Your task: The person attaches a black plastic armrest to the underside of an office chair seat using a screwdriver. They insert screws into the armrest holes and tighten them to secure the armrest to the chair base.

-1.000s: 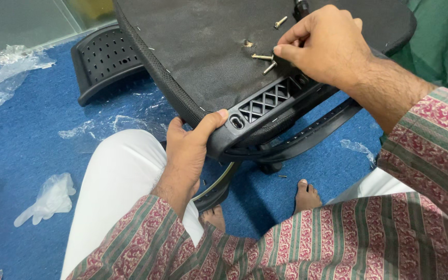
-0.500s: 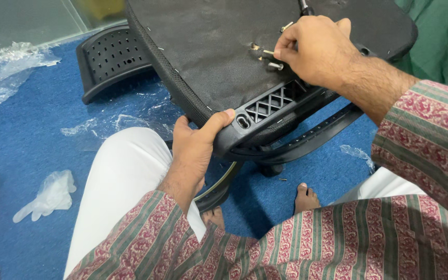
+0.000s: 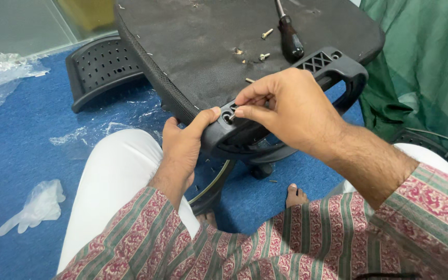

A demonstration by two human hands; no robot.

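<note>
Pinching a small screw (image 3: 233,117) between right hand (image 3: 291,106) thumb and forefinger, tip at a hole in the black plastic armrest bracket (image 3: 286,98). Left hand (image 3: 185,148) clamped around bracket's near end, beside the upturned seat (image 3: 203,46). Probably tiny, smooth, easily dropped; best pinched by the head. Bracket looks stiff, light.

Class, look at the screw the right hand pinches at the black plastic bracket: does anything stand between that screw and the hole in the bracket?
Nothing visible does. The right hand holds the screw right at the hole in the black plastic bracket, while the left hand grips the bracket's near end, its thumb beside the hole, not over it.
</note>
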